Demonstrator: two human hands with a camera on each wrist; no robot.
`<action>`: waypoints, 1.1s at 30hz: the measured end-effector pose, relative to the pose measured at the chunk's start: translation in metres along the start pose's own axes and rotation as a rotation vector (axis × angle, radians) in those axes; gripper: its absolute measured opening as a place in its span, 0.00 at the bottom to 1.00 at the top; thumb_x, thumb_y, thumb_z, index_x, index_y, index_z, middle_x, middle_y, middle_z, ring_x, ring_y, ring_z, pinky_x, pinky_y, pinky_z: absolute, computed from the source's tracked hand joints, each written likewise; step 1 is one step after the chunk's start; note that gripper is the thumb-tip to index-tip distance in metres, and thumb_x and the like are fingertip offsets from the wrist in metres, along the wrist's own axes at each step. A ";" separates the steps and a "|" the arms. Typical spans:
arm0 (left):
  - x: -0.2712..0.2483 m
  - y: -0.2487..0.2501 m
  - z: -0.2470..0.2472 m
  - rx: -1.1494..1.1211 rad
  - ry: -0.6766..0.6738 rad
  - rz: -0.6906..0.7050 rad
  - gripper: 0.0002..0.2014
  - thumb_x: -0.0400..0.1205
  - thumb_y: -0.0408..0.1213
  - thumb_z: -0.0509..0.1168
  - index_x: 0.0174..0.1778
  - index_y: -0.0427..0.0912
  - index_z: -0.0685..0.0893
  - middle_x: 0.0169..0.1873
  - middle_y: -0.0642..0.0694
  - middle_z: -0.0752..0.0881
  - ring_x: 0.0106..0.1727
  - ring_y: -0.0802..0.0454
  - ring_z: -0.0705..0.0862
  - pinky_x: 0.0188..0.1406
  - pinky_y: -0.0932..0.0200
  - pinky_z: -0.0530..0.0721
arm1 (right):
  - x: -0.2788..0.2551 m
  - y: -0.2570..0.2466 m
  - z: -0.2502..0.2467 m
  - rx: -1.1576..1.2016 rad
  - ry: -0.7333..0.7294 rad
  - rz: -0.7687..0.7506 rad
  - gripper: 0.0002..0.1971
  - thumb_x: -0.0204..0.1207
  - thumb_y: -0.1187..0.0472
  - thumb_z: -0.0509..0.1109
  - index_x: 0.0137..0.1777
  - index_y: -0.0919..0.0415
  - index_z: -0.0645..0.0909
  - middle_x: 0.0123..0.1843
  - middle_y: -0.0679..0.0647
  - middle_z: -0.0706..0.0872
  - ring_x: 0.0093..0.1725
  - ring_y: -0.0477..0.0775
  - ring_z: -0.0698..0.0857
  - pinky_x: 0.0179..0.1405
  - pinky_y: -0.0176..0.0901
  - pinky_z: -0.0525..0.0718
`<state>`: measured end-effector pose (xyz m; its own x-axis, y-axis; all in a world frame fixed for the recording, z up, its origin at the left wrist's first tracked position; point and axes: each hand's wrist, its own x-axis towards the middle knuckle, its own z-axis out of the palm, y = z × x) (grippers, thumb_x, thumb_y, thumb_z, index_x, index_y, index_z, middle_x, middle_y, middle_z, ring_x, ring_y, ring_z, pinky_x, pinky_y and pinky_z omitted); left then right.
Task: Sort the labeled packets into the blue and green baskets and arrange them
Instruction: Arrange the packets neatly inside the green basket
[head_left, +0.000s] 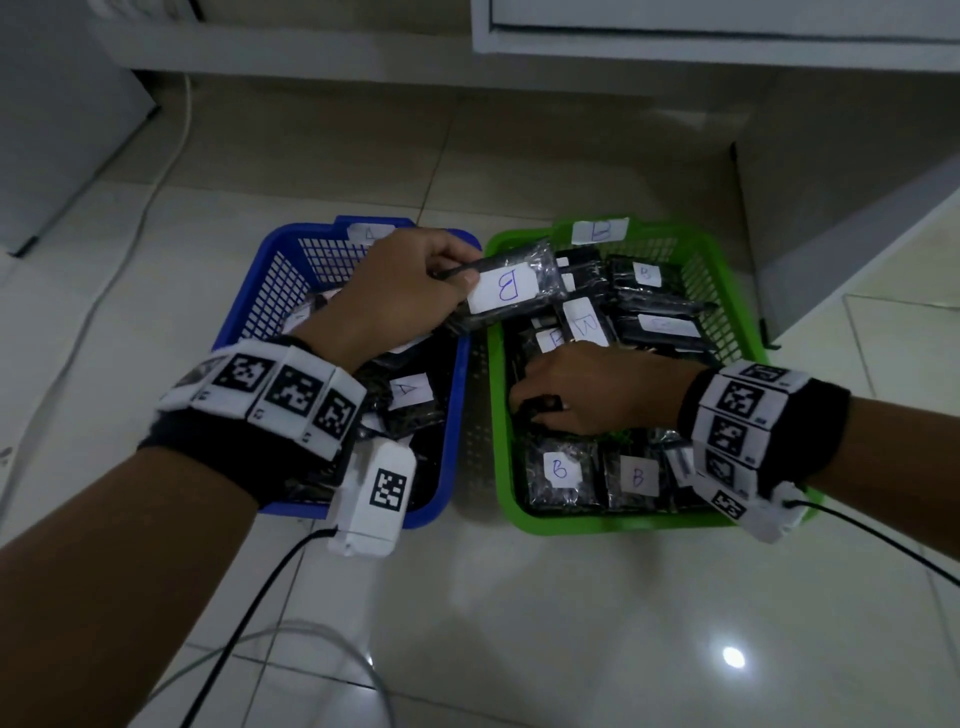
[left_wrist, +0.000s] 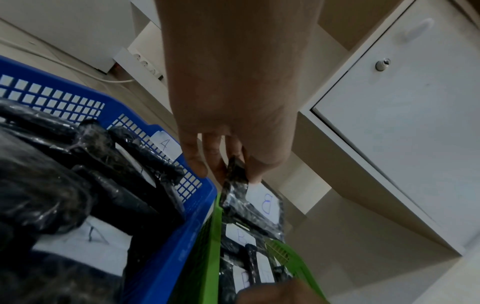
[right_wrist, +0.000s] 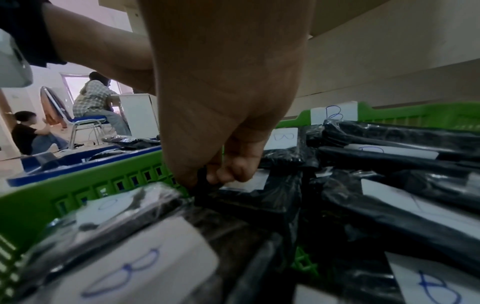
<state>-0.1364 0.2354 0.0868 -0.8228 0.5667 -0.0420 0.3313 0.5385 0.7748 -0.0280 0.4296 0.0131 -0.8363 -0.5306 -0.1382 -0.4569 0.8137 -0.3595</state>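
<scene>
My left hand (head_left: 410, 291) pinches 1 B packet (head_left: 511, 288) by its edge above the green basket (head_left: 597, 522); it may slip. My right hand (head_left: 587, 387) grips another packet (right_wrist: 249, 197) there.

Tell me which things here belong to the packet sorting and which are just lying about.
Part of the job:
blue basket, tagged A
green basket, tagged B
B packet, pinched by the left hand
packets in the green basket, one gripped by the right hand
A packet in the blue basket

Just lying about:
white cable
power strip
cabinet door
</scene>
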 end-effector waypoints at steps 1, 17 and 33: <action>-0.002 -0.001 0.003 0.012 0.012 -0.009 0.10 0.84 0.38 0.70 0.60 0.50 0.88 0.51 0.55 0.89 0.50 0.67 0.86 0.50 0.74 0.82 | -0.001 -0.001 0.001 0.018 0.012 0.014 0.11 0.78 0.58 0.70 0.59 0.50 0.86 0.43 0.49 0.83 0.37 0.40 0.73 0.38 0.32 0.68; -0.002 0.017 0.007 -0.018 -0.038 -0.058 0.15 0.86 0.35 0.65 0.67 0.53 0.81 0.52 0.53 0.87 0.51 0.61 0.87 0.53 0.62 0.86 | -0.068 0.008 -0.039 0.665 0.485 0.551 0.12 0.76 0.64 0.73 0.37 0.51 0.74 0.36 0.41 0.82 0.30 0.37 0.81 0.31 0.35 0.77; -0.010 0.019 0.019 0.027 -0.112 -0.094 0.18 0.87 0.36 0.62 0.74 0.45 0.77 0.60 0.50 0.86 0.59 0.52 0.85 0.61 0.49 0.85 | -0.047 -0.025 -0.002 0.894 0.446 0.768 0.10 0.85 0.68 0.59 0.43 0.58 0.63 0.32 0.51 0.65 0.28 0.47 0.62 0.18 0.30 0.63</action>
<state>-0.1132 0.2514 0.0898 -0.7948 0.5780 -0.1847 0.2685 0.6080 0.7472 0.0224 0.4348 0.0300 -0.9036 0.2757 -0.3279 0.4105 0.3386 -0.8467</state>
